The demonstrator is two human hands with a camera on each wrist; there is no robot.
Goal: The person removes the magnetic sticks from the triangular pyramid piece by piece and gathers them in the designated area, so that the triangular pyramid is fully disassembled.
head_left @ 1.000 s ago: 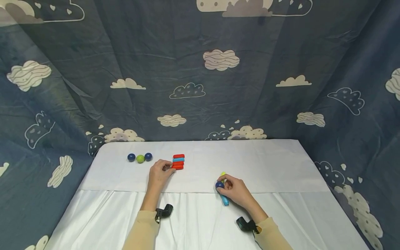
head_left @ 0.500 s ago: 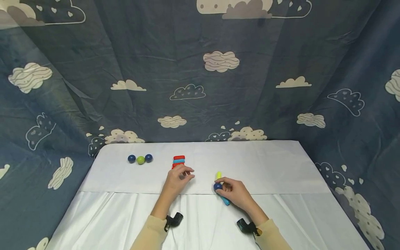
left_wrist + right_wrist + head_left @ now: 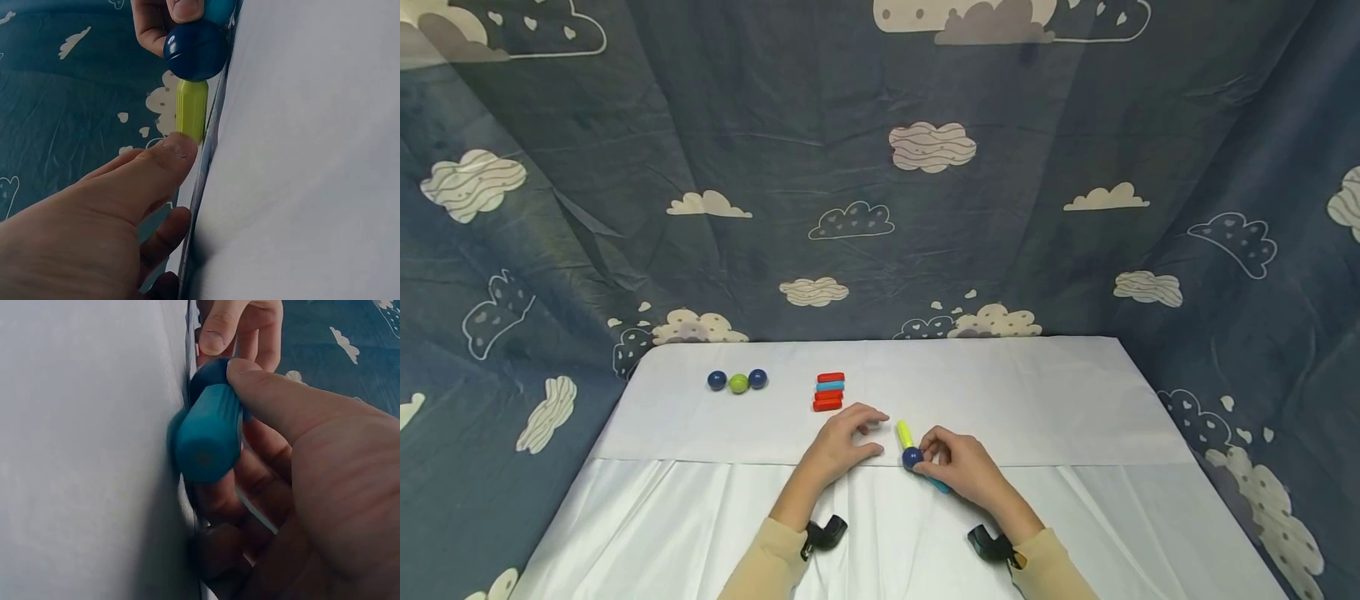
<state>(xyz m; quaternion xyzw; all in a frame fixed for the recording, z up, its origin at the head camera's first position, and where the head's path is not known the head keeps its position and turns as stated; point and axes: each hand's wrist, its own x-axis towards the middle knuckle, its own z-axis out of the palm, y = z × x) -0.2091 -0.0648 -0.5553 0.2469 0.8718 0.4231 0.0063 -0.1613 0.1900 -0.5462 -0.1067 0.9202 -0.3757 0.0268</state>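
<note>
My right hand (image 3: 968, 468) pinches a dark blue ball (image 3: 912, 457) between thumb and fingers. A yellow-green ridged stick (image 3: 904, 433) joins the ball on its far side. From the near side a light blue stick (image 3: 209, 440) sticks out, partly under my right hand in the head view. My left hand (image 3: 838, 446) is just left of the yellow stick, thumb and fingers parted with a gap between them. In the left wrist view the left thumb (image 3: 178, 153) overlaps the stick's end; contact cannot be made out there.
Three red sticks and a blue one lie in a column, the lowest red stick (image 3: 827, 406) just beyond my left hand. At the far left are two dark blue balls (image 3: 717, 380) and a green ball (image 3: 739, 383). A patterned curtain (image 3: 850, 167) surrounds the white table (image 3: 1037, 400).
My left hand has moved right, away from the red sticks to the yellow stick. The ball in my right hand has shifted slightly left, and the yellow stick has swung left with it.
</note>
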